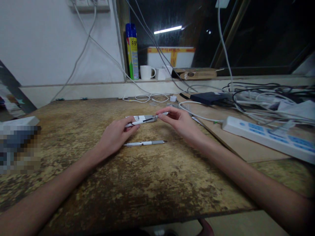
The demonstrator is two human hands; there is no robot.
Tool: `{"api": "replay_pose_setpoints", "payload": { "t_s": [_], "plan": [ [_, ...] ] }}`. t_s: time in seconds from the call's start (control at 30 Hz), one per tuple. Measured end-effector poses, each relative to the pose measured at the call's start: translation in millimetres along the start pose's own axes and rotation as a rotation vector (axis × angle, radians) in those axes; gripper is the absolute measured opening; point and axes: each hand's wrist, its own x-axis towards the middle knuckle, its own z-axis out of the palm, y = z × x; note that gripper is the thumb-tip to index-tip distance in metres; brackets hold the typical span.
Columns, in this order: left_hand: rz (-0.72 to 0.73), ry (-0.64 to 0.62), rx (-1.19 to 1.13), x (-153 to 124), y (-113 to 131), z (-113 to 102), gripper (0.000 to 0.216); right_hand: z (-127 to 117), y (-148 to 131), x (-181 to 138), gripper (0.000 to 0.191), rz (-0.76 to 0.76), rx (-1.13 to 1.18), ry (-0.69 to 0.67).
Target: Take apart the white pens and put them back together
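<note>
One white pen barrel, gripped in the left hand over the table, runs lengthwise left to right, its dark refill pointing toward the grey pen tip pinched in the right hand.

Pale wall; dark window showing bright strip light; worn, blotchy tabletop

The spray can reads "杀虫"; red lettering on the orange tape is blurred.
</note>
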Motion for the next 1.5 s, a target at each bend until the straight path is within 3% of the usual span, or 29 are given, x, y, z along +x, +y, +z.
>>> {"api": "replay_pose_setpoints", "payload": {
  "t_s": [0.47,0.7,0.83,0.97,1.13,1.3,1.5],
  "plan": [
    [-0.005,0.017,0.016,1.7,-7.6,-0.8,0.031,-3.9,6.8,2.2,0.027,0.089,0.041,0.101],
    [0.003,0.03,0.003,2.2,-8.7,-0.2,0.031,-4.1,7.6,2.0,0.022,0.173,0.22,0.159],
    [0.001,0.018,-0.003,2.5,-8.4,0.5,0.03,-4.5,10.2,3.2,0.017,0.183,0.203,0.191],
    [0.005,0.01,-0.007,2.1,-5.6,0.2,0.028,-1.6,14.1,4.2,0.015,0.159,0.106,0.119],
    [0.02,-0.006,-0.012,1.6,-2.1,-0.8,0.027,5.0,17.7,1.3,0.03,0.141,0.024,-0.047],
    [0.05,-0.019,-0.018,1.2,1.3,-0.9,0.027,7.9,11.7,-2.9,0.032,0.126,0.106,-0.164],
    [0.084,-0.018,-0.061,1.8,2.1,-5.6,0.025,3.2,3.4,-1.0,0.034,0.113,0.167,-0.145]
  ]
}}
